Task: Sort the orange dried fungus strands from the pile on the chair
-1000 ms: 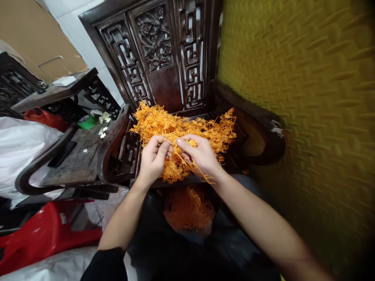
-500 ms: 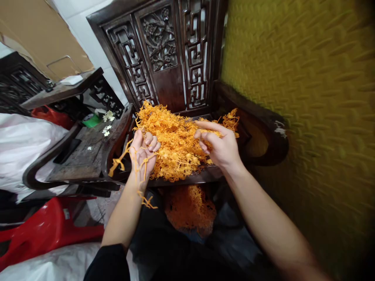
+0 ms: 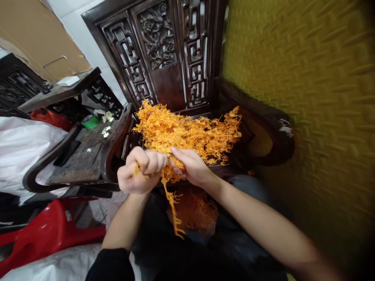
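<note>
Clearly, the fiddly part is how tangled everything is. A heap of orange strands [image 3: 199, 134] lies on the seat of a dark carved wooden chair [image 3: 171, 91], spread up against the backrest and reaching close to the front edge. Before it, the left hand [image 3: 142, 170] is curled into a tight fist, with bits of orange strand poking out between the fingers. Just beside it, the right hand [image 3: 195, 166] is partly closed, thumb above and fingers bent below, with orange stuff between them; whether it truly grips that or only rests against it, I cannot tell. A loose strand [image 3: 175, 212] hangs below the hands, past the seat's edge, in front of a reddish-orange mass [image 3: 195, 208] between the person's legs.

The thin branching tips look likely to hook on one another, so a sharp pull could snap a strand or drag a clump off the seat. The fist's tight squeeze might crush or kink the bits inside it. The hanging strand could snag on clothing or the mass below if the hands swing. With the heap so near the edge, a forearm brushing it might also knock pieces down.
</note>
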Motion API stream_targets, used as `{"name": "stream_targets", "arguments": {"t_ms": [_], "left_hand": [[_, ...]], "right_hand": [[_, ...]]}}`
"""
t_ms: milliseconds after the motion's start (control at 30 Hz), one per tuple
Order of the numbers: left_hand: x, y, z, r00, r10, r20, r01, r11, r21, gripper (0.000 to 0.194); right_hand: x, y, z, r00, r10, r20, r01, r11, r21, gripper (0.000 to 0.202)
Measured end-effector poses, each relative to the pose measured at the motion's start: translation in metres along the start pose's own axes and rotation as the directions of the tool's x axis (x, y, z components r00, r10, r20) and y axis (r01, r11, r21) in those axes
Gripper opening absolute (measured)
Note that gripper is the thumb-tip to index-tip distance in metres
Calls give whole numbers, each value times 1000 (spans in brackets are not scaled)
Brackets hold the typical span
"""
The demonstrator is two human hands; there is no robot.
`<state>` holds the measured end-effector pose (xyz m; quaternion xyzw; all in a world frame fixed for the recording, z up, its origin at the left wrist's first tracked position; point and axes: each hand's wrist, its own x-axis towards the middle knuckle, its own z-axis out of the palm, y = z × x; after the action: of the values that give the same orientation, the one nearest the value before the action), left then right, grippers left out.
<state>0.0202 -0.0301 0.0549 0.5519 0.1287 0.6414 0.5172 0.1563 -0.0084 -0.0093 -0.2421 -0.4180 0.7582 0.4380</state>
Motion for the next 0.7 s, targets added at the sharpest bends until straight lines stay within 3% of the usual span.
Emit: {"name": "stream_targets", "arguments": {"t_ms": [100,200,300,400,467,533,633,700], "left_hand": [[-6,-1,-4,968,-119,222,100,991,94,43],[-11,-1,-9,933,-263,246,211,953,219,50],[-9,2,-11,953,-253,169,216,953,210,55],[2,2,-19,988,-105,-116,120,985,122,55],[12,-2,-30,933,-66,-355,106,990,94,45],[19,-8,-44,864,-143,-482,217,971,102,30],[19,-18,-58,804,-432,-409,543,814,207,26],[13,-22,-58,770,-573,-279,638,695,333,26]], "right_hand": [[-1,0,-1,993,-110,-32,110,994,9,37],[-3,-4,-3,993,-107,-50,107,994,11,32],[-3,-6,-3,990,-135,-48,136,990,35,31],[-2,-9,-4,984,-158,-76,164,983,85,30],[-2,-13,-5,985,-149,-83,159,978,132,27],[-3,-17,-7,990,-134,-53,141,976,166,26],[-4,-22,-13,994,-109,-6,108,981,159,26],[-5,-25,-18,997,-67,42,64,994,89,26]]}}
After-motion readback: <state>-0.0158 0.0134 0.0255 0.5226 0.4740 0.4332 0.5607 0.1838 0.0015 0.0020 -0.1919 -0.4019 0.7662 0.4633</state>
